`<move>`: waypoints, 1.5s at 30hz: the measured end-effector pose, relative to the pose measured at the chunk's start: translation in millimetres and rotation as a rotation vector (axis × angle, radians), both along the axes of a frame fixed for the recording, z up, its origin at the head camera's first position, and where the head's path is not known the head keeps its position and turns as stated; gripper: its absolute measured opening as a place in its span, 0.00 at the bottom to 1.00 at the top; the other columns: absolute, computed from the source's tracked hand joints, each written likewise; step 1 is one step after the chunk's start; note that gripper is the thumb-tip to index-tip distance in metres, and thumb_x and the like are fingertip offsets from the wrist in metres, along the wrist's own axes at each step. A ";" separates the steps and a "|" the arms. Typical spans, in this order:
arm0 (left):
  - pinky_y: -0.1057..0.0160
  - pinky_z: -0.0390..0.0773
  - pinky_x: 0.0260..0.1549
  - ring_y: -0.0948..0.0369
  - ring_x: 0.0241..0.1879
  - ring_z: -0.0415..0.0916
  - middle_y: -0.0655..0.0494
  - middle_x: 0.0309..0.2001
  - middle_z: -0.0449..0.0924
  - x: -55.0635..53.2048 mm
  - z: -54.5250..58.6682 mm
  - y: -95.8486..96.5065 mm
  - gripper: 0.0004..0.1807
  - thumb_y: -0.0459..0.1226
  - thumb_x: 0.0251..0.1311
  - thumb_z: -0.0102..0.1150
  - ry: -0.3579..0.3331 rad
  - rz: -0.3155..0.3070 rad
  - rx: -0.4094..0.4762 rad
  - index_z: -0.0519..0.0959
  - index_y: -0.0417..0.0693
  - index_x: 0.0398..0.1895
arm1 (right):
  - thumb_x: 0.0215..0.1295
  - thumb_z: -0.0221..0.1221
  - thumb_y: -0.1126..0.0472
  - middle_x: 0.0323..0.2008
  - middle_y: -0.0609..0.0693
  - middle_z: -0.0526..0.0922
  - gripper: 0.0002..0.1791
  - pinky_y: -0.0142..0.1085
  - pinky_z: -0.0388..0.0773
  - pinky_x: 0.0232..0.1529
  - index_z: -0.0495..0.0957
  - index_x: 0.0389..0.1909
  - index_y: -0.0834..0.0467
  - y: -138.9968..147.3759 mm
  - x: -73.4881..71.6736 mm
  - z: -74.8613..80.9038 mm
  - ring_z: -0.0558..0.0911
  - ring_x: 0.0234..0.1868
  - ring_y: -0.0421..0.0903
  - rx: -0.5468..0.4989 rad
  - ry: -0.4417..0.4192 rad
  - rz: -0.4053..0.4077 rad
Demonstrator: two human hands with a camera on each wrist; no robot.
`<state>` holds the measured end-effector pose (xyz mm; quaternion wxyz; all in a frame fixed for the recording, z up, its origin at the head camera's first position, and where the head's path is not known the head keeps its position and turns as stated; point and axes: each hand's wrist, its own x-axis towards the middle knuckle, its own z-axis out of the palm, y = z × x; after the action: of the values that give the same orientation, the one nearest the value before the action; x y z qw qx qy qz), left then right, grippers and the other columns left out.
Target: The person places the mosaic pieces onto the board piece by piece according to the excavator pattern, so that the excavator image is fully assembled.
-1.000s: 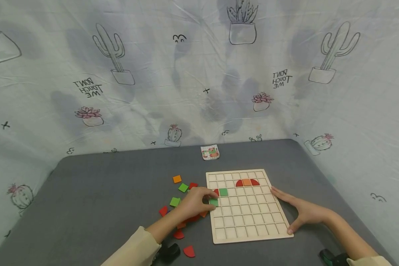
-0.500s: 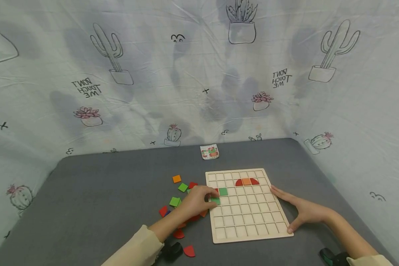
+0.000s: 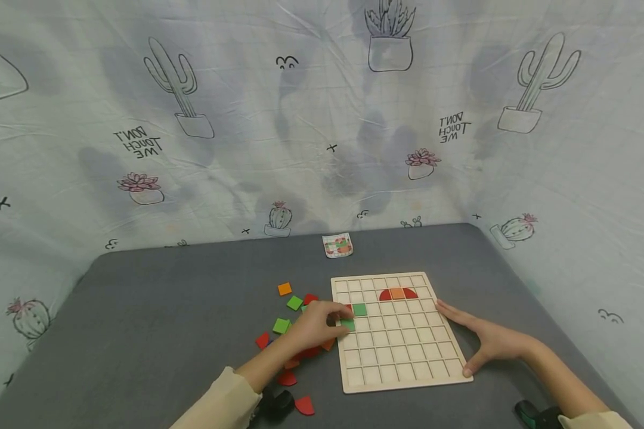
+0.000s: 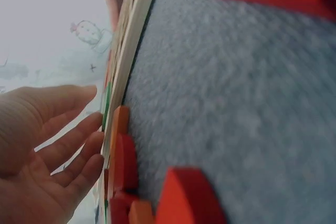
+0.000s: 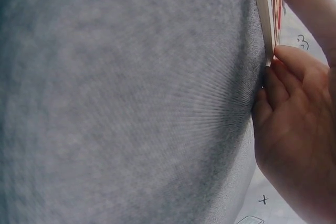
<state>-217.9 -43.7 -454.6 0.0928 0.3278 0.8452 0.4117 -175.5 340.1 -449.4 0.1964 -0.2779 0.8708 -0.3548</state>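
Observation:
A pale wooden grid board (image 3: 394, 339) lies on the grey table. At its left edge, my left hand (image 3: 316, 325) pinches a green square tile (image 3: 347, 325) between thumb and fingers, over a cell of the left column. Just above sit another green square (image 3: 359, 310) and a red piece partly hidden by the fingers. Farther back on the board, an orange square (image 3: 397, 293) lies between two red quarter-rounds (image 3: 409, 293). My right hand (image 3: 494, 341) rests along the right edge with fingers spread, thumb at the near right corner and fingertips higher up the side.
Loose red, green and orange pieces lie left of the board, several partly under the left forearm. An orange square (image 3: 284, 289) lies farthest back, a red quarter-round (image 3: 305, 406) nearest the front. A small printed pattern card (image 3: 337, 245) lies behind the board, near the patterned cloth.
My left hand has shifted slightly right with the green square, which now lies further onto the board. The right hand has stayed at the board's edge.

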 end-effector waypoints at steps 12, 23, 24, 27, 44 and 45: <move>0.64 0.77 0.39 0.58 0.40 0.77 0.53 0.45 0.81 0.1 2.0 -51.1 0.15 0.37 0.56 0.61 -0.027 0.123 0.042 0.79 0.47 0.48 | 0.37 0.73 0.50 0.71 0.63 0.42 0.64 0.21 0.53 0.57 0.43 0.72 0.59 0.0 0.9 -4.6 0.41 0.63 0.16 0.005 0.054 0.002; 0.63 0.78 0.38 0.56 0.42 0.78 0.56 0.43 0.82 19.6 4.5 -94.4 0.15 0.35 0.53 0.64 -0.013 0.188 -0.033 0.80 0.48 0.45 | 0.38 0.73 0.51 0.72 0.61 0.42 0.63 0.24 0.57 0.57 0.43 0.72 0.58 -0.1 0.1 -5.2 0.41 0.62 0.15 0.016 0.043 0.000; 0.62 0.78 0.39 0.56 0.43 0.78 0.56 0.44 0.82 22.6 4.1 -97.4 0.15 0.35 0.52 0.65 -0.022 0.186 -0.036 0.80 0.48 0.45 | 0.38 0.73 0.51 0.72 0.61 0.42 0.63 0.25 0.57 0.57 0.43 0.72 0.58 -0.1 0.0 -5.3 0.41 0.62 0.15 0.015 0.043 0.000; 0.61 0.77 0.42 0.57 0.44 0.78 0.57 0.44 0.81 30.7 2.9 -104.0 0.15 0.35 0.51 0.65 -0.022 0.191 -0.051 0.80 0.49 0.45 | 0.37 0.73 0.52 0.71 0.61 0.43 0.64 0.24 0.56 0.57 0.43 0.72 0.58 0.2 -0.2 -5.5 0.41 0.62 0.16 0.010 0.050 -0.003; 0.60 0.75 0.41 0.65 0.41 0.76 0.66 0.40 0.80 56.1 4.3 -115.6 0.19 0.40 0.44 0.71 0.112 0.157 -0.158 0.81 0.55 0.43 | 0.39 0.73 0.52 0.71 0.63 0.42 0.63 0.19 0.52 0.56 0.43 0.72 0.59 0.1 0.7 -5.1 0.41 0.62 0.16 -0.030 0.025 0.013; 0.59 0.75 0.42 0.65 0.42 0.75 0.67 0.41 0.80 56.8 4.1 -117.1 0.19 0.40 0.44 0.71 0.112 0.152 -0.170 0.81 0.56 0.43 | 0.39 0.73 0.52 0.71 0.62 0.42 0.63 0.19 0.51 0.56 0.42 0.72 0.59 0.4 0.9 -5.0 0.41 0.63 0.16 -0.034 0.028 0.015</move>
<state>-161.2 -160.8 -450.5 0.0414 0.2761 0.9033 0.3257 -174.6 340.4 -454.4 0.1820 -0.2926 0.8653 -0.3640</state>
